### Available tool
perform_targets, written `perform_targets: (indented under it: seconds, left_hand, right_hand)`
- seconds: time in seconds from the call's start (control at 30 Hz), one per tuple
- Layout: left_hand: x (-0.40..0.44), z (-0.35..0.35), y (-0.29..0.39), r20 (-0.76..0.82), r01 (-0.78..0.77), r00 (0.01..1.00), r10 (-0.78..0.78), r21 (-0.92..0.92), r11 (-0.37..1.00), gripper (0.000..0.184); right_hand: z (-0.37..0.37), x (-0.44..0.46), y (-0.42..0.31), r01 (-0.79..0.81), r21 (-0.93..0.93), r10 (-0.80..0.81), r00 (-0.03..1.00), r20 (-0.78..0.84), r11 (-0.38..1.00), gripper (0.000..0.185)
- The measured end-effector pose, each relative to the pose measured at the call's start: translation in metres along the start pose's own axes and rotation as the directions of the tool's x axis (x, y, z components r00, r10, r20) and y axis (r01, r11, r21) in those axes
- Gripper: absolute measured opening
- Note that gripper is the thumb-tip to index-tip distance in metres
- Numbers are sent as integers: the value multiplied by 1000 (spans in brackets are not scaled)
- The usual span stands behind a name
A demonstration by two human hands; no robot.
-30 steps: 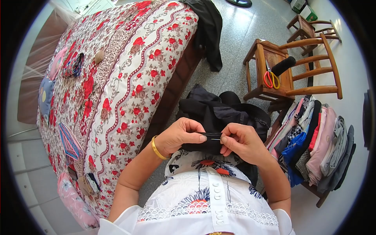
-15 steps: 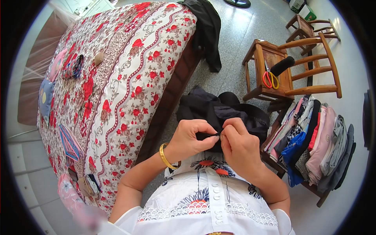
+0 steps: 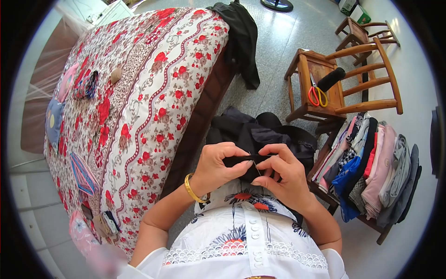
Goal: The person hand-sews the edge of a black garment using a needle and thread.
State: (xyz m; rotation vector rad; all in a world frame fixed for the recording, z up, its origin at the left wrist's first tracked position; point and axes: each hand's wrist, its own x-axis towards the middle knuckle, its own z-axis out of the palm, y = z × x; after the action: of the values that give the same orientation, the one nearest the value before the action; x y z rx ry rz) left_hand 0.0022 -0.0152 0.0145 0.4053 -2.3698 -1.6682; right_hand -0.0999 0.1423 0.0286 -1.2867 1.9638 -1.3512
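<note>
Needle (image 3: pixel 257 169) looks partway through black cloth (image 3: pixel 236 161), mid-frame, not drawn clear; pass seems unfinished, sewing left can't tell. Left hand (image 3: pixel 219 162) pinches the cloth tight; right hand (image 3: pixel 284 175) half-curled beside the needle, thumb and index parted, grip on it unclear.

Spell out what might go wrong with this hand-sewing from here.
1. The needle sits close to the fingertips of both the left hand and the right hand, so it could prick one.
2. The left hand's grip pinches only a small fold of black cloth, which might slip out.
</note>
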Motion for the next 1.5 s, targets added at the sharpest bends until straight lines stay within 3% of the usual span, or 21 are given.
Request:
perform_targets:
  seconds: [0.17, 0.27, 0.33, 0.37, 0.47, 0.57, 0.77, 0.9, 0.97, 1.03, 1.07, 1.13, 1.17, 1.3, 1.37, 1.43, 1.47, 1.5]
  left_hand:
    - [-2, 4, 2, 28, -51, 998, 52, -30, 998, 12]
    - [-2, 4, 1, 86, -113, 990, 112, 9, 994, 12]
    - [-2, 6, -1, 46, -181, 982, 181, -2, 983, 12]
    - [-2, 6, -1, 47, -182, 982, 182, -2, 983, 12]
    - [-2, 6, 2, 64, -189, 980, 188, 18, 982, 12]
    - [-3, 6, 5, 135, -153, 981, 139, 94, 984, 11]
    - [-4, 7, 3, 133, -179, 977, 165, 109, 978, 10]
    - [-3, 8, 1, 142, -138, 982, 128, 67, 988, 10]
    - [-2, 6, 1, 142, -148, 980, 142, 34, 988, 10]
    - [-2, 0, 2, 236, 23, 972, -3, -83, 996, 9]
    - [-3, -1, 0, 233, 24, 972, -4, -83, 996, 9]
    - [-4, -3, -6, 363, 384, 896, -256, -342, 858, 9]
    - [-4, -5, -6, 362, 384, 896, -256, -342, 858, 9]
    - [-7, -11, -12, 397, 534, 839, -373, -471, 702, 8]
    - [-8, -13, -18, 408, 560, 827, -387, -531, 636, 8]
    - [-10, -15, -23, 415, 549, 835, -361, -592, 589, 7]
    - [-10, -15, -24, 412, 548, 836, -362, -595, 589, 7]
    - [-10, -16, -24, 412, 545, 838, -358, -607, 578, 7]
  right_hand:
    - [4, -1, 9, -8, 28, 7, 999, 34, 1000, 27]
    - [7, -1, 11, -100, 149, 99, 995, 12, 984, 26]
    - [5, 1, 5, -362, 448, 403, 915, 3, 818, 22]
    - [1, 3, 8, -361, 448, 403, 915, 1, 818, 22]
    - [-7, 3, 23, -530, 476, 496, 843, 206, 702, 18]
    - [-4, 4, 24, -444, 441, 380, 896, 229, 780, 16]
    - [-6, 6, 16, -520, 536, 417, 854, 311, 665, 11]
    - [-5, 5, 17, -492, 498, 376, 869, 321, 714, 11]
    - [-4, 6, 11, -394, 618, 430, 897, 99, 680, 10]
    - [-19, 11, 8, -301, 872, 537, 842, 52, 387, 12]
    - [-29, 13, 13, -285, 922, 587, 805, 82, 263, 12]
    - [-52, 9, 32, -236, 970, 608, 779, 153, 58, 13]
    - [-65, 5, 44, -216, 976, 583, 790, 189, -23, 14]
    - [-130, -14, 81, 61, 997, 563, 827, -20, -54, 9]
    - [-173, -31, 105, 169, 959, 650, 707, -279, 227, 10]
    - [-199, -36, 93, 231, 782, 578, 559, -594, 579, 14]
    - [-212, -40, 94, 229, 783, 578, 562, -592, 579, 14]
    - [-227, -46, 98, 262, 748, 591, 477, -650, 610, 14]
